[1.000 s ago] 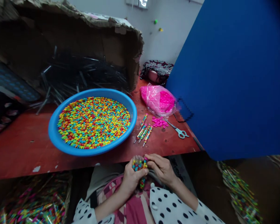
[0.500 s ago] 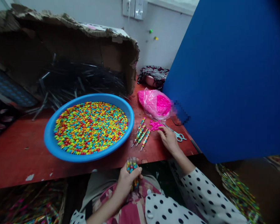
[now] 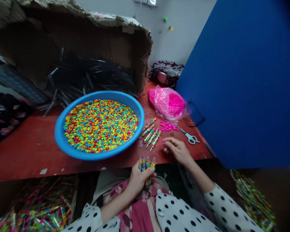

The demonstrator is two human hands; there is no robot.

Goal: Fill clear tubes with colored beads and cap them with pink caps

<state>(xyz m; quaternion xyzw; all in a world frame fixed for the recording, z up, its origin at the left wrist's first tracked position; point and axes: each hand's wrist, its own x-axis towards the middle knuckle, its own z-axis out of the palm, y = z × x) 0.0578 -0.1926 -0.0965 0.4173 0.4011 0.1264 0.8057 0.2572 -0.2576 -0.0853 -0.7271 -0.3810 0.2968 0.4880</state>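
Note:
My left hand (image 3: 137,180) is closed around a bundle of clear tubes (image 3: 147,165) filled with colourful candies, their open-looking tops upward. To its right, my right hand (image 3: 180,151) hovers above the table edge, thumb and fingers pinching a small pink cap (image 3: 163,144). Beyond that hand lies a little heap of pink caps (image 3: 168,126). Several filled candy tubes (image 3: 151,135) rest side by side on the table, left of the heap. A wide blue basin (image 3: 62,145) full of multicoloured candies stands left of them.
Light-blue scissors (image 3: 192,138) lie at the table's right. Behind the heap sits a clear bag of pink caps (image 3: 168,103). A torn cardboard box (image 3: 145,64) with empty clear tubes (image 3: 91,75) stands behind the basin. A blue panel (image 3: 236,83) closes off the right side.
My right hand has drawn back from the pink heap toward the tubes, now pinching a pink cap. My left hand keeps hold of its bundle. The camera view has shifted slightly.

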